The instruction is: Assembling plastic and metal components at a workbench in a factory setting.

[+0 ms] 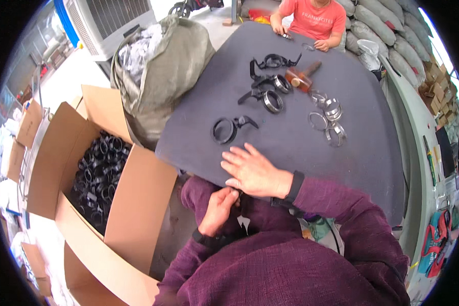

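Mallet (297,80) by metal rings (333,110) | carton (140,196) | right hand (259,174) spread | left hand (218,209) curled, hold unclear

- Black ring (233,130), curved arm out, sitting alone, left and nearside of the mallet (299,81)!
- Three black ring pieces (264,80) just left of the mallet, two silver-lined.
- And silvery rings (333,112), clustered nearside of the mallet.

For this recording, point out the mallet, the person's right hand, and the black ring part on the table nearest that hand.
Mallet (299,80): head view, on its reddish-brown striking block.
Right hand (255,173): head view, on its back.
Black ring part (233,131): head view, on the ring's right side.
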A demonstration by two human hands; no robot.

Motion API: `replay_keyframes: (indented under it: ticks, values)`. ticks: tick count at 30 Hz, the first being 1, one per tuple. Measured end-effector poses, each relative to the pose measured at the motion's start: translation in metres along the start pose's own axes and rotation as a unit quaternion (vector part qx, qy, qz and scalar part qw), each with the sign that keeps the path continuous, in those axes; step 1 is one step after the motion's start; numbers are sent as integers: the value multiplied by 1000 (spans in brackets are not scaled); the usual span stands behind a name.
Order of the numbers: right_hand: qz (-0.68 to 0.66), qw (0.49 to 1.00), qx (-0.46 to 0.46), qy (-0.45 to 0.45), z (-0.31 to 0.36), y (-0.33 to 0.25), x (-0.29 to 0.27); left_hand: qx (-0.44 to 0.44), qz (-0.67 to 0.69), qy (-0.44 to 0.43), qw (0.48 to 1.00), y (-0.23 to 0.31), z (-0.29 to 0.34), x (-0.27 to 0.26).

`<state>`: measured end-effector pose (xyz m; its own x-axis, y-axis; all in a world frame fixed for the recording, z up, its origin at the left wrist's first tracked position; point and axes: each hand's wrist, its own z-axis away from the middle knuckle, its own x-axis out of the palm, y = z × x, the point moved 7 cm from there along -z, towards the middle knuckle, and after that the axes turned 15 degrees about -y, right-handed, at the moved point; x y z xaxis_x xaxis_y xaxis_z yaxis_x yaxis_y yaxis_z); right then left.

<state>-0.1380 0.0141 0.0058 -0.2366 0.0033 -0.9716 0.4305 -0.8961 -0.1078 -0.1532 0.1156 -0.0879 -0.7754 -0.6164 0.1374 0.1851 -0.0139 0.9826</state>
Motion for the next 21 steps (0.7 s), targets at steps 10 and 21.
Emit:
replay_keyframes:
  ticks: [10,21]
  values:
    - [-33,996,29,76,-1,0,15,19,55,-43,997,8,0,5]
    - [-235,954,-108,152,60,49,-32,134,-37,44,989,92,-19,-24]
